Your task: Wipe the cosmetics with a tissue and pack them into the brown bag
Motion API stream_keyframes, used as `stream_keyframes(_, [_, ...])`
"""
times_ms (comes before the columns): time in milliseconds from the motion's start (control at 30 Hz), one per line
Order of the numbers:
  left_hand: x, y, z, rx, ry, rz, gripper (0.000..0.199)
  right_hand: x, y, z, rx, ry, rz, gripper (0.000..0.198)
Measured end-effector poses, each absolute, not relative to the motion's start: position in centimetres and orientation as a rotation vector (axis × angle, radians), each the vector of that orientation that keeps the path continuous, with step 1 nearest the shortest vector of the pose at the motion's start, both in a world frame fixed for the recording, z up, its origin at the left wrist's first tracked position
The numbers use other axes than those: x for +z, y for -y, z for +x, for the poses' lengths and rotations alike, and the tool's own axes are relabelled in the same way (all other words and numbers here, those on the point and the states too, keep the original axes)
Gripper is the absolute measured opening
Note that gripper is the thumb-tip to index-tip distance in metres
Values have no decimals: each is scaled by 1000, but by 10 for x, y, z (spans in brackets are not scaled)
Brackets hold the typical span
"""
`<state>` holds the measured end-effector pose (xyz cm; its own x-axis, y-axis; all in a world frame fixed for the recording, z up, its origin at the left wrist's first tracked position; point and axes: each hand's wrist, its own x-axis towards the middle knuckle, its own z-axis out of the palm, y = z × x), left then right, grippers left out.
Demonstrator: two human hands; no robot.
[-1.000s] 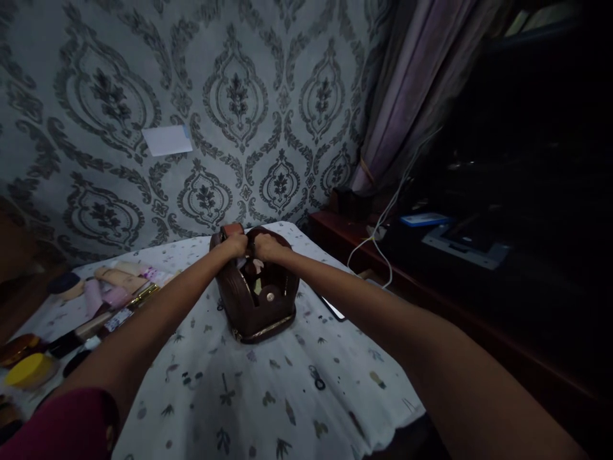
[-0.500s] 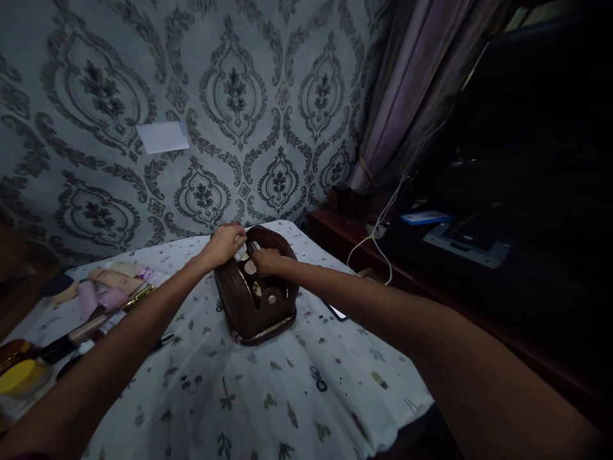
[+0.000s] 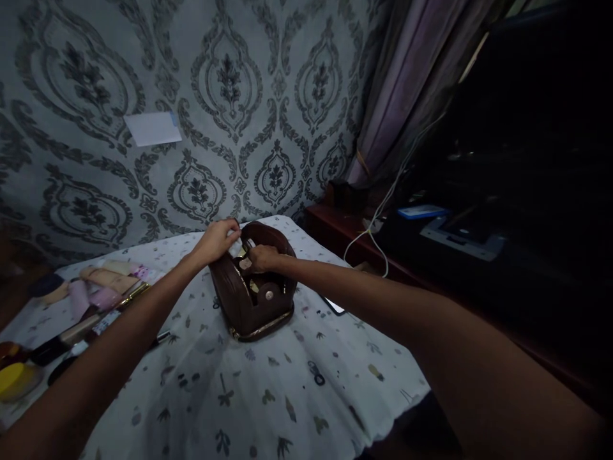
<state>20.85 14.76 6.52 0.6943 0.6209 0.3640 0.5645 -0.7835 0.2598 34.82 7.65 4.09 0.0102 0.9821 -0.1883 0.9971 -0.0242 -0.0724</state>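
A brown makeup bag (image 3: 230, 287) with a gold zip stands unzipped on the patterned white cloth. My left hand (image 3: 218, 241) is closed over its far left rim, fingers curled on the edge beside something white inside. My right hand (image 3: 264, 259) reaches down into the opening; its fingertips are hidden among the contents, so what they touch does not show. Small pale and gold-coloured items show inside, too dim to name. A snap tab (image 3: 269, 295) lies at the bag's near side.
Cosmetic tubes (image 3: 108, 280), a yellow-lidded jar (image 3: 18, 381) and other makeup items lie at the left. A phone (image 3: 334, 306) rests partly behind my right arm. Right of the cloth, a white cable (image 3: 383, 211) hangs over a dark red surface (image 3: 330, 223). A patterned wall stands behind.
The view has shifted slightly, so everything sits a little further left and higher. My left hand stays on the bag's rim, and my right hand stays inside with only slight movement.
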Motion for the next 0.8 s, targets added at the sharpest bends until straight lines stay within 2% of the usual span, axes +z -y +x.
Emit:
stream_keyframes(100, [69,-146,210,530,-983,2842,24,51,-73,348,-301,-2137,2088,51])
stream_keyframes(233, [72,-145,211,275,-1011,2919,26,77,-74,351,-311,-2166,2009,34])
stream_keyframes(400, [76,-140,222,-221,-883,3002,35,112,-68,366,-231,-2263,2048,34])
stream_keyframes(567, [73,-130,243,-598,-922,3032,53,116,-46,376,-141,-2361,2128,35])
stream_keyframes(800, [58,-129,256,-681,-960,3065,45,101,-37,372,-199,-2350,2161,30])
